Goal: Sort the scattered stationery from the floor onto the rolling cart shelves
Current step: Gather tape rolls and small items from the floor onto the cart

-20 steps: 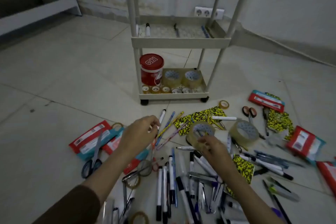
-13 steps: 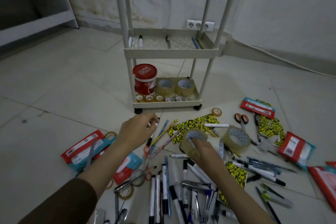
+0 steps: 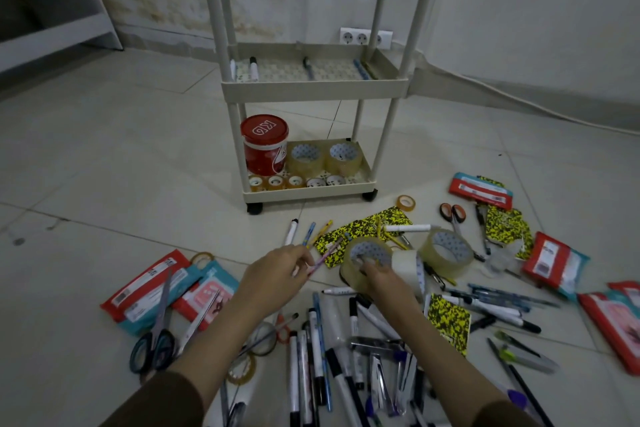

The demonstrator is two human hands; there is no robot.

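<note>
Dark brown long sleeves cover both forearms, leaving the wrists bare.

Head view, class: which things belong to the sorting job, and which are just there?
Job things:
rolling cart
tape roll in right hand
pencil in left hand
scissors
markers

Just there:
wall socket
cable

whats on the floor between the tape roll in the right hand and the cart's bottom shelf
In the head view, a yellow-and-black patterned notebook with pencils and a white marker on it lies between the tape roll and the bottom shelf; then bare tile.
</note>
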